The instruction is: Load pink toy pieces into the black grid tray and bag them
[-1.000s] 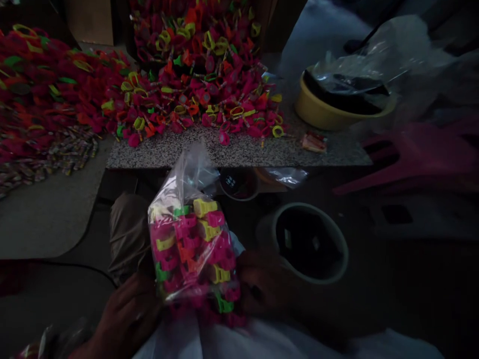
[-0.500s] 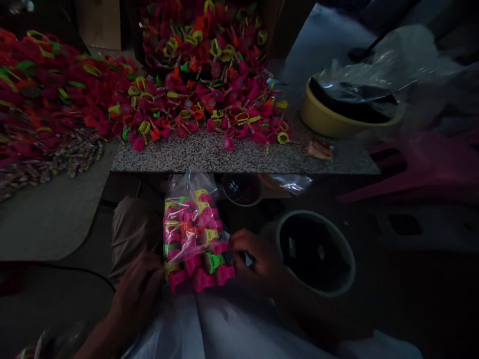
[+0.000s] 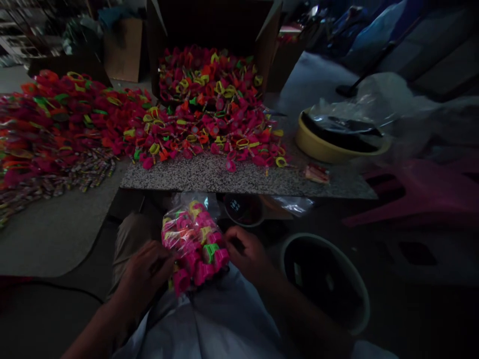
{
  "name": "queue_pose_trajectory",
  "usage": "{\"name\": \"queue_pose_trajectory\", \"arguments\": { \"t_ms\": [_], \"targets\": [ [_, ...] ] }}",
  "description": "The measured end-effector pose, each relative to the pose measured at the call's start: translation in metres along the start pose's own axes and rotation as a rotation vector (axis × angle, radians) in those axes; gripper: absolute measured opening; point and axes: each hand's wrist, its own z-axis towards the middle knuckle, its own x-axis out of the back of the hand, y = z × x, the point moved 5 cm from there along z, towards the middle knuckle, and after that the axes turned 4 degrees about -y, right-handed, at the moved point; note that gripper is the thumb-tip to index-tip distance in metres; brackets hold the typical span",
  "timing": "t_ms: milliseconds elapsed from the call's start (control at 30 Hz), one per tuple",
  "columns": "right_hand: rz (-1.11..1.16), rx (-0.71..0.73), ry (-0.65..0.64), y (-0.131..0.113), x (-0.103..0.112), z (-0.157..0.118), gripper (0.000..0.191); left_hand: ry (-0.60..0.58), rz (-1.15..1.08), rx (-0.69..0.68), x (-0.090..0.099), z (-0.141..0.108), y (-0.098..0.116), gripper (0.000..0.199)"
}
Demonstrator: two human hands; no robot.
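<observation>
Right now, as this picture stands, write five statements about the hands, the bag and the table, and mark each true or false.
1. The clear bag of watch-shaped pieces is between the left hand and the right hand. True.
2. The yellow tub stands on the speckled tabletop, right of the loose pile. True.
3. The clear bag lies on the speckled tabletop. False: it is on the person's side of the near edge, above the lap.
4. The loose pile is all pink. False: yellow, green and orange show too.
5. The right hand is inside the yellow tub. False: it is at the bag's right side.

Pink, yellow, green watches (image 3: 192, 254), speckled slab (image 3: 209, 175)
</observation>
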Motion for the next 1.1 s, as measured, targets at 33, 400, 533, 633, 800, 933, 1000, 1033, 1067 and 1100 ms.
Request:
{"name": "queue_pose_trajectory", "arguments": {
  "t_ms": [33,400,533,633,800,933,1000,1033,1067,1100],
  "targets": [
    [-0.014,0.015,0.019,0.001,0.001,0.001,0.008,-0.007,-0.010,-0.003,0.002,0.002,-0.001,0.027],
    [0.059,0.012,0.098,-0.014,0.011,0.017,0.018,0.286,0.023,-0.040,0.028,0.014,0.004,0.017],
    [0.351,-0.233,0.015,-0.008,0.012,0.025,0.024,0.200,-0.014,0.106,0.028,0.016,-0.010,0.022],
    [0.262,-0.199,0.096,-0.015,0.021,0.028,0.020,0.120,-0.058,0.220,0.026,0.018,-0.015,0.030],
    [0.164,-0.186,0.165,-0.019,0.026,0.036,0.017,-0.050,-0.352,0.459,0.021,0.023,-0.023,0.043],
    [0.473,-0.412,-0.008,0.003,0.010,0.042,0.021,-0.254,-0.432,0.542,0.024,0.021,-0.033,0.045],
    [0.531,-0.444,-0.047,0.008,0.005,0.042,0.022,-0.294,-0.360,0.497,0.031,0.019,-0.035,0.043],
    [0.523,-0.441,-0.044,0.008,0.005,0.042,0.022,-0.302,-0.344,0.471,0.034,0.018,-0.034,0.043],
    [0.497,-0.430,-0.024,0.005,0.006,0.042,0.022,-0.304,-0.352,0.453,0.036,0.017,-0.032,0.042],
    [0.459,-0.413,0.007,0.001,0.008,0.042,0.022,-0.301,-0.373,0.441,0.037,0.017,-0.029,0.042]
  ]
}}
